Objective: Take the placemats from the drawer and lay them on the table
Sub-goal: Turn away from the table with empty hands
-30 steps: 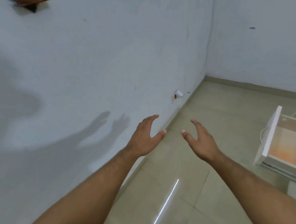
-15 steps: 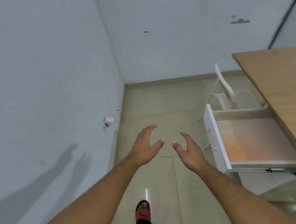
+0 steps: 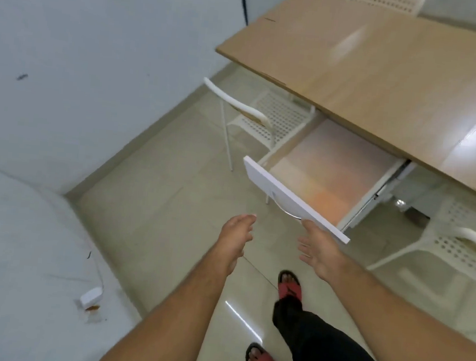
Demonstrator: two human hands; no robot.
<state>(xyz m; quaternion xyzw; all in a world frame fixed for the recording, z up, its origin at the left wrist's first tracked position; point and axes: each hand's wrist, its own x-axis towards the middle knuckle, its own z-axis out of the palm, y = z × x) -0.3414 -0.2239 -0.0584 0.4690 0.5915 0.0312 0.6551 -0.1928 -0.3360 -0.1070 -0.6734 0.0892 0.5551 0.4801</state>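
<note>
Placemats are not plainly visible: the open drawer (image 3: pixel 327 171), right of the frame's centre, shows only a flat pale surface with an orange tint, which could be a mat lying flat or just the drawer floor; I cannot tell which. The drawer stands pulled out from under the wooden worktop (image 3: pixel 386 72) that fills the upper right, and the worktop surface is bare.

Both hands are empty and loosely open. The left hand (image 3: pixel 236 232) hangs in the air at lower centre, apart from everything, fingers relaxed. The right hand (image 3: pixel 316 246) has its fingertips just below the drawer's white front panel (image 3: pixel 287 196), near the curved metal handle (image 3: pixel 285 209); whether it touches the panel I cannot say.

Risks from here, as I judge them: the drawer sits far out on its runners, so a downward press or a bump from the right hand could strain or jolt it. A thin mat lying flat would be hard to pinch up. The white chair (image 3: pixel 254 118) close by on the left crowds the approach, and a leg could catch it.
</note>
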